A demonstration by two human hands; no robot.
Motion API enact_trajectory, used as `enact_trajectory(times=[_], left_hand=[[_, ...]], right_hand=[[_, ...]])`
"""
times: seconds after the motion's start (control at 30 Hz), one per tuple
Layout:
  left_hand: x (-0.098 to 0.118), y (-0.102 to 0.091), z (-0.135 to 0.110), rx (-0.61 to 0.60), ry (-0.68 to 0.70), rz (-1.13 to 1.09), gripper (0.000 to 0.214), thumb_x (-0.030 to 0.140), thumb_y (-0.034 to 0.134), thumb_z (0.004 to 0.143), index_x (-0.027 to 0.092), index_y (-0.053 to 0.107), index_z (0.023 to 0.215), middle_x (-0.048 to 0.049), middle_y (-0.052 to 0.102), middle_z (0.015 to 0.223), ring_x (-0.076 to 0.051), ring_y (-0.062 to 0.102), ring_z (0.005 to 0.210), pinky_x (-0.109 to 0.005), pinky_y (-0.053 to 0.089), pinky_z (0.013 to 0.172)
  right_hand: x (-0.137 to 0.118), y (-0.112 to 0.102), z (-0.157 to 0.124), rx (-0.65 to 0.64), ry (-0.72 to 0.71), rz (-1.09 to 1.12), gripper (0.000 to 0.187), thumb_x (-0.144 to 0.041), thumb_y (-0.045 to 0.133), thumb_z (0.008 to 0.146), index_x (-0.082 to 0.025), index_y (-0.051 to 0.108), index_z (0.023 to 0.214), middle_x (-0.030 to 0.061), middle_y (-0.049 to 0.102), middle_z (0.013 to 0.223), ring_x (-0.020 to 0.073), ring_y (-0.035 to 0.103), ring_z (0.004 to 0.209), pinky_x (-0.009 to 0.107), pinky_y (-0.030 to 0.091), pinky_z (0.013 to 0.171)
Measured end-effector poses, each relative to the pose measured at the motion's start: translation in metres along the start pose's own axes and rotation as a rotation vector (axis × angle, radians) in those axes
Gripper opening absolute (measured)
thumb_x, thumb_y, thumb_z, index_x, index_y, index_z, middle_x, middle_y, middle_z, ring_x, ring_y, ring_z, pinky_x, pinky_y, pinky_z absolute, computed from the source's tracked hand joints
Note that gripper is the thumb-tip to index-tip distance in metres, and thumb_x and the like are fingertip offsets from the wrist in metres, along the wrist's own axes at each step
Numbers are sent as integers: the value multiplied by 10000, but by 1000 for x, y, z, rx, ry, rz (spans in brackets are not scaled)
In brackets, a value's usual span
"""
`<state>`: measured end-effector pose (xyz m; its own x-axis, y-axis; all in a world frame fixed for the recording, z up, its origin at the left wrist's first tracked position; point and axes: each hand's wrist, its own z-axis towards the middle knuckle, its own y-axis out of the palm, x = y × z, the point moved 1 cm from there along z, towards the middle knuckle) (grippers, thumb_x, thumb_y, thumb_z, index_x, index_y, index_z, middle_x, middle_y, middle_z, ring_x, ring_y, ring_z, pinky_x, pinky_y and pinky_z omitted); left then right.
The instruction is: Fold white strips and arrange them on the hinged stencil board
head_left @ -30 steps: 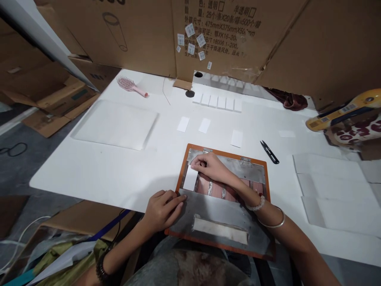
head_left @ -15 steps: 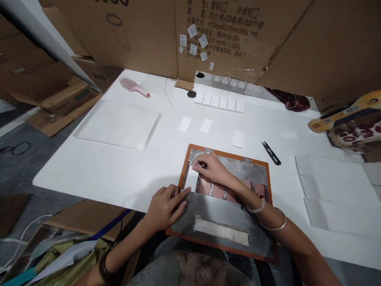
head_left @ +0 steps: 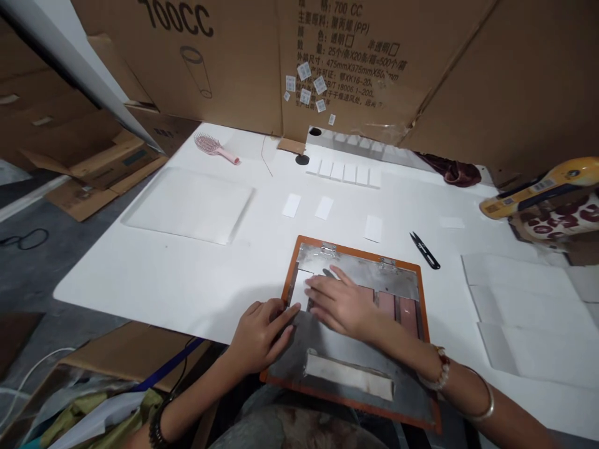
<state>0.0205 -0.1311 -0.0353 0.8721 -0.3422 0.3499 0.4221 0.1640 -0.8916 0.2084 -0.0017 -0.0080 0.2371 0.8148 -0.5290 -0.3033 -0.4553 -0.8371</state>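
Observation:
An orange-rimmed board with metal plates [head_left: 360, 268] lies at the table's near edge in front of me. A small white card [head_left: 299, 282] sits in its leftmost slot, above reddish slots [head_left: 397, 308] to the right. My right hand [head_left: 339, 305] lies flat, fingers stretched over the card's lower right part and the slots. My left hand [head_left: 262, 333] rests at the board's left edge, fingers loosely curled with the fingertips touching the metal plate beside the card. Neither hand grips anything.
Loose white cards [head_left: 324, 207] and a row of them [head_left: 344, 173] lie farther back. Black thread snips [head_left: 425, 250] sit right of the board, a pink hairbrush [head_left: 215, 148] back left, a clear sheet [head_left: 189, 204] left, white paper sheets [head_left: 528, 305] right. Cardboard boxes wall the back.
My right hand has slid from pinching the card's top corner down to lying flat over the card and slots. My left hand stayed at the board's left edge. The camera tilted slightly.

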Motion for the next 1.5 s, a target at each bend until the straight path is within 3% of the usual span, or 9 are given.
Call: enact_trajectory(times=[0.2,0.53,0.8,0.9,1.0,1.1,1.27,1.4,1.5], left_hand=[[1,-5,3,-47,31,20,321,198,442,925,170,547,1227,-113,589,1272,-199,633,908,-350,442,740],[7,-25,20,-240,90,143,307,279,533,861,139,578,1130,-103,635,1197,-191,651,751,-387,414,764],[10,-35,31,-419,50,137,321,340,549,843,150,599,1096,-121,617,1194,-258,627,868,-413,425,791],[6,-44,44,-494,16,73,262,339,564,829,162,634,1009,-110,653,1077,-268,624,810,-406,424,736],[-4,-55,65,-562,4,-47,134,312,597,820,198,658,859,-37,683,846,-227,629,713,-368,409,724],[-15,-66,87,-533,17,-90,124,279,553,870,240,666,904,13,696,786,-186,632,682,-336,393,731],[-26,-76,114,-405,-8,-165,236,265,456,922,237,652,1051,-18,722,955,-202,637,782,-351,381,773],[-30,-74,130,-336,-49,-289,221,288,484,902,246,689,975,-4,729,902,-183,612,740,-340,390,778],[-31,-65,143,-300,-127,-417,228,346,508,893,237,708,888,-12,726,846,-176,600,720,-308,414,728]], right_hand=[[-4,21,-11,-35,-118,-249,363,-295,399,970,-98,579,1216,152,618,1243,278,493,1233,520,163,1155],[3,15,13,-61,-80,-105,418,-325,397,953,-79,520,1268,156,590,1273,262,485,1241,500,109,1169],[2,14,20,-94,-100,-78,497,-401,377,961,-72,484,1318,165,550,1329,268,493,1224,532,91,1159],[4,2,27,-112,-68,-53,482,-453,427,940,-162,507,1316,106,575,1318,247,523,1193,511,81,1167],[33,-25,31,-34,91,-80,470,-480,439,932,-248,488,1338,70,536,1368,251,479,1246,523,36,1165],[88,-58,24,99,357,-171,541,-458,418,937,-173,405,1396,167,426,1442,320,359,1332,643,12,1104],[160,-80,-2,83,579,-242,764,-512,692,735,-135,446,1352,208,428,1415,375,403,1282,643,242,1037],[171,-78,-9,80,591,-257,587,-496,659,786,-166,526,1252,127,507,1341,300,476,1222,535,343,1019],[159,-84,-8,135,579,-258,619,-462,679,753,-167,508,1269,150,529,1320,313,493,1211,571,305,1035]])
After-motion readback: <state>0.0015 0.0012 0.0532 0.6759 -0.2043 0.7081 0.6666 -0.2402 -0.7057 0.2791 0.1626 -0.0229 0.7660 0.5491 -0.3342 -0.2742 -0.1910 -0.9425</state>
